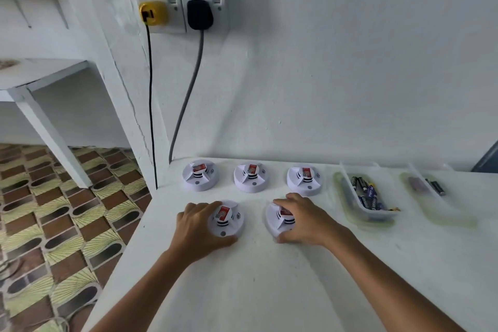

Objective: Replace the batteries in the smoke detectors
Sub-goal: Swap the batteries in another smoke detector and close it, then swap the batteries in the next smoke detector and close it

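I saw a clear tub [358, 197] holding batteries [367, 193], and a second tub [431, 197] with a few more. My left hand [198, 226] gripped the near-left detector [226, 219] on the table [256, 291]; my right hand [301, 219] curled around the near-right detector [277, 219].

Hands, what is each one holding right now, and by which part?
Left hand grips the front-left detector by its left rim. Right hand grips the front-right detector, fingers over its top, thumb at the near rim.
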`<state>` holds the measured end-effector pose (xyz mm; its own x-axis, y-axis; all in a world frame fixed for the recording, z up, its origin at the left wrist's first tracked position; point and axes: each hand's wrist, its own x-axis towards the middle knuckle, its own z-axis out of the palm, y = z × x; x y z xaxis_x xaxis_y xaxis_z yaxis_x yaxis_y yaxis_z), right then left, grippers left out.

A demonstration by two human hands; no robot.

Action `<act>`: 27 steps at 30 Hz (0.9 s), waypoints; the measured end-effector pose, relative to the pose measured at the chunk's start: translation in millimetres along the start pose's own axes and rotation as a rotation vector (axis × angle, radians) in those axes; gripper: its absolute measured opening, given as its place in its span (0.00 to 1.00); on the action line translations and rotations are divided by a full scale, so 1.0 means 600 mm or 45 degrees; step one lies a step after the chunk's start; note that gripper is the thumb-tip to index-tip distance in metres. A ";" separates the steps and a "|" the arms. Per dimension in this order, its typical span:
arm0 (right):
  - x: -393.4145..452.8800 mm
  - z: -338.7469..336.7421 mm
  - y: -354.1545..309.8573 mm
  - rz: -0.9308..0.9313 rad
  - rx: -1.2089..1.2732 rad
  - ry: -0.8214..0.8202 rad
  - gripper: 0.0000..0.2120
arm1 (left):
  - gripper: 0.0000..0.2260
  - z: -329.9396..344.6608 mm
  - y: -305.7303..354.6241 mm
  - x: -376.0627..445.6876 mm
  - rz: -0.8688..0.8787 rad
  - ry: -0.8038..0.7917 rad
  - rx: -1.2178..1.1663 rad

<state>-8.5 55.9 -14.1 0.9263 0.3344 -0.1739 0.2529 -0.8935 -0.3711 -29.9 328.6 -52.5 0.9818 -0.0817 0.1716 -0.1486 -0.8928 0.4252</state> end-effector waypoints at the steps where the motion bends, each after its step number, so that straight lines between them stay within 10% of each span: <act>1: 0.001 0.000 0.000 -0.008 -0.002 0.005 0.41 | 0.42 -0.001 -0.001 -0.001 -0.005 -0.004 0.005; 17: 0.022 -0.013 -0.038 -0.051 -0.485 -0.056 0.41 | 0.37 -0.041 0.015 0.025 -0.053 -0.245 -0.040; 27: 0.122 -0.014 -0.135 -0.382 -0.264 0.340 0.24 | 0.33 -0.037 -0.033 0.178 -0.235 -0.060 0.191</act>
<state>41.0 149.9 10.7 0.8362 0.5230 0.1650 0.5467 -0.8190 -0.1741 75.0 347.5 -22.9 0.9956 0.0713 0.0602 0.0494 -0.9501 0.3081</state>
